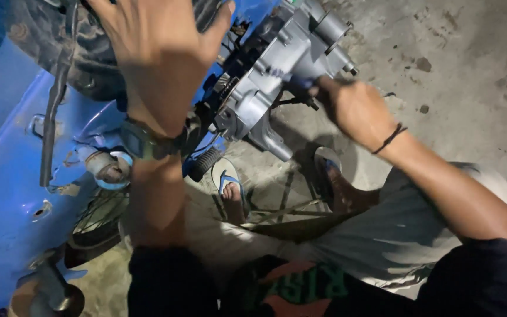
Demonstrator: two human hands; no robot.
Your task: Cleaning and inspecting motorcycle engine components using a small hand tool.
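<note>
Clearly, the largest thing in view is a blue motorbike body (7,194), lying to the outer side of the left hand (159,53) and running down past the wrist. Above it, a dark tyre (89,53) is seen, and the left hand is spread flat against it, fingers open, nothing being clasped. A watch (145,141) is worn on that wrist.

Next in size is a grey metal engine (283,64), set between the 2 hands and tilted, its upper end pointing away from the person. The right hand (353,105) is closed against the engine's lower right side; a small dark part is pinched at the fingertips, but what it is cannot be told. A thin dark band (389,139) is worn on the right wrist.

Below the engine, a black rubber footpeg (205,164) is seen just inside the left forearm. Beneath both hands, 2 feet in sandals are planted on the concrete floor (470,58), the left sandal (230,182) with blue straps, and thin wheel spokes (104,208) are visible near the left elbow.
</note>
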